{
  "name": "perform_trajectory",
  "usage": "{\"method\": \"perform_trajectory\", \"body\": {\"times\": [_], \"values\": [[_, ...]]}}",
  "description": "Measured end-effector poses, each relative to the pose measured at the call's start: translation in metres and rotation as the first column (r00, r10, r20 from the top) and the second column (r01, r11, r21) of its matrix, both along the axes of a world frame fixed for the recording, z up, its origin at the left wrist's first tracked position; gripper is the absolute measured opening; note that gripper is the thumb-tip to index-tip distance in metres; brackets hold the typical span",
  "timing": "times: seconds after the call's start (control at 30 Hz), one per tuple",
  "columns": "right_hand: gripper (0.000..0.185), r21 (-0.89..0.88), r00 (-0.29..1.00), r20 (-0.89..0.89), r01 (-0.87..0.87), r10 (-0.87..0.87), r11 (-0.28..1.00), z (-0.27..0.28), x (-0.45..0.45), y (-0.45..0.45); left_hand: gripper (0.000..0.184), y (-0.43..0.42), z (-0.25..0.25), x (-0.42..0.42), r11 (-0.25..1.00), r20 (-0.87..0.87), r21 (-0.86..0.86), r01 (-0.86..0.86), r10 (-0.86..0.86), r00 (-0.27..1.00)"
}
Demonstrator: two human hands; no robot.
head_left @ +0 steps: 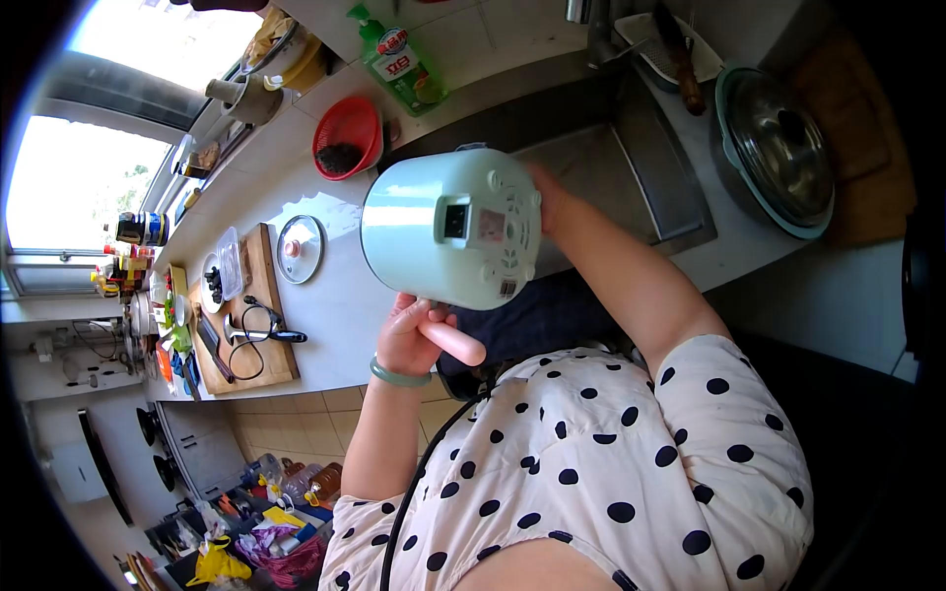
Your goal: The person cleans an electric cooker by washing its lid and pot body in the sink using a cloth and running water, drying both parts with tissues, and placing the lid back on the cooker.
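Note:
A mint-green electric pot [419, 227] is held tilted on its side, its base with vents, label and dark power socket turned toward the right of the view. My left hand [406, 340], with a green bangle at the wrist, is closed around the pot's pink handle [458, 345]. My right hand [548, 202] holds the pot at the base end, with its fingers mostly hidden behind it. A glass lid [300, 249] lies on the white counter, left of the pot.
A metal sink [601, 177] lies beyond my right arm. Around it are a red basket [348, 136], a green soap bottle [402, 64] and a large lidded pot [774, 148]. A cutting board [271, 366] holds a black cord, a knife and a plastic container.

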State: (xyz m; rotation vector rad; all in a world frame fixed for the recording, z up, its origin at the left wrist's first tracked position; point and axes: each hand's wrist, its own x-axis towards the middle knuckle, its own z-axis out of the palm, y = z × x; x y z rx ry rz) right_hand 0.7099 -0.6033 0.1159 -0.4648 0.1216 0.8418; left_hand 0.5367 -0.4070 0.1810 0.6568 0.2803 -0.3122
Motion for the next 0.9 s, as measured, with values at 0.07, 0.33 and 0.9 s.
{"method": "perform_trajectory", "body": {"times": [0.07,0.33,0.9], "values": [[0.026,-0.067,0.996,0.091,0.019,-0.013,0.998,0.024,-0.012,-0.010,0.025,0.004,-0.008,-0.004,0.999,0.003,0.024,0.024,-0.024,1.000],[0.038,-0.470,0.684,0.665,0.072,0.300,0.879,0.089,-0.023,-0.020,0.023,0.021,0.005,-0.004,0.957,0.079,0.285,0.052,-0.077,0.994],[0.035,-0.332,0.576,0.814,0.354,0.076,0.874,0.056,-0.041,-0.018,0.030,0.001,-0.022,-0.040,0.993,-0.046,-0.092,-0.070,0.066,0.997]]}}
